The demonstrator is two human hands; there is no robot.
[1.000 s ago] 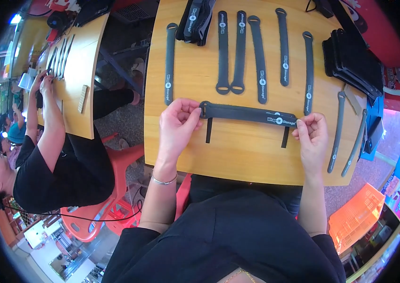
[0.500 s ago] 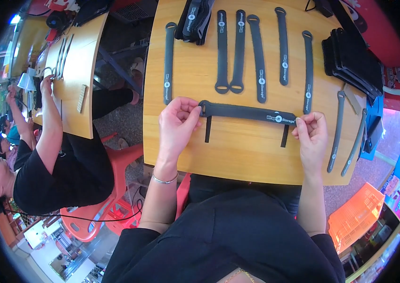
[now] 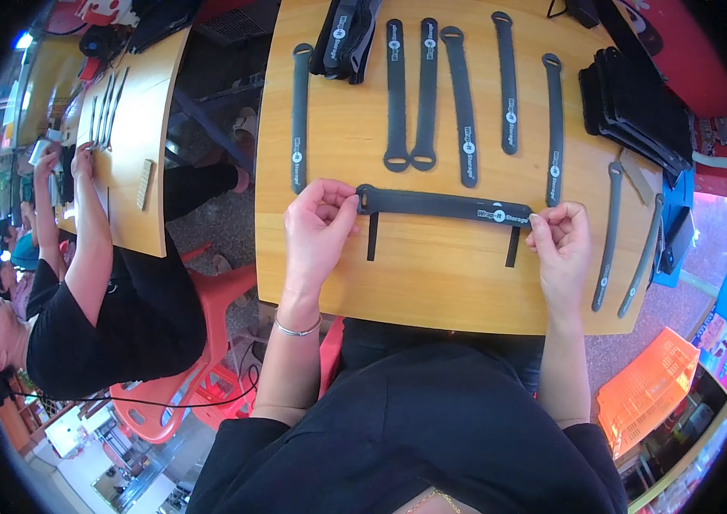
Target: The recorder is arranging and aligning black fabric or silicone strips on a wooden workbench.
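A dark grey fabric hook-and-loop strap [image 3: 440, 204] with a ringed left end and white print stretches between my hands, roughly level above the wooden table [image 3: 440, 295]. My left hand [image 3: 319, 230] pinches it by the ring end. Thumb and fingers of my right hand [image 3: 562, 248] are closed on the opposite end. Below it, two short black strips [image 3: 372, 238] show on the tabletop, one near each end of the strap. Beyond my hands lie several similar straps, among them one at the left [image 3: 299, 120] and one in the middle [image 3: 461, 107].
A dark bundle of straps [image 3: 344, 43] sits at the far edge, and a black stack [image 3: 633, 107] at the right. Two more straps [image 3: 609, 236] lie near the right edge. An orange basket [image 3: 648, 390] is below right. At left, a co-worker [image 3: 115, 325] works at another table.
The whole view has shifted slightly, with the table's things a little further left. My grip on the strap looks the same. The co-worker's hands have moved closer together.
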